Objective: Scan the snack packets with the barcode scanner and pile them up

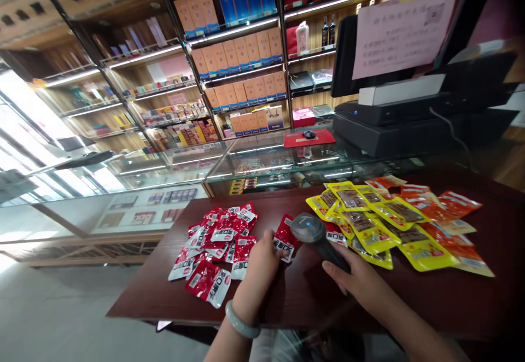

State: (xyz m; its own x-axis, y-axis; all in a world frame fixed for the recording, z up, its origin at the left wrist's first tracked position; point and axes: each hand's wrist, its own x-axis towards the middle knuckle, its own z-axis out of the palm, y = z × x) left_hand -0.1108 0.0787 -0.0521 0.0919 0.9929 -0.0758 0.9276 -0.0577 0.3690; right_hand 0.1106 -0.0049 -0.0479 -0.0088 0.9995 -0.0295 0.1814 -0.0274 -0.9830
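My right hand [356, 272] is wrapped round the handle of a dark handheld barcode scanner [308, 227], whose head shows a small blue light. With closed fingers my left hand [266, 255] grips a red and white snack packet [285, 237] by its lower edge, just left of the scanner head. To the left lies a loose pile of similar red and white packets [223, 233]. Another such packet [336, 235] shows partly behind the scanner. Yellow snack packets [369, 229] lie in a heap on the right, with orange packets [445, 203] beside and under them.
Everything lies on a dark red-brown table [159, 291]. Behind it runs a glass display counter [266, 157] bearing a red mouse pad [292, 140] with a mouse, and a black monitor [343, 56] with a pink paper sheet. Shelves of boxes [238, 56] line the back wall.
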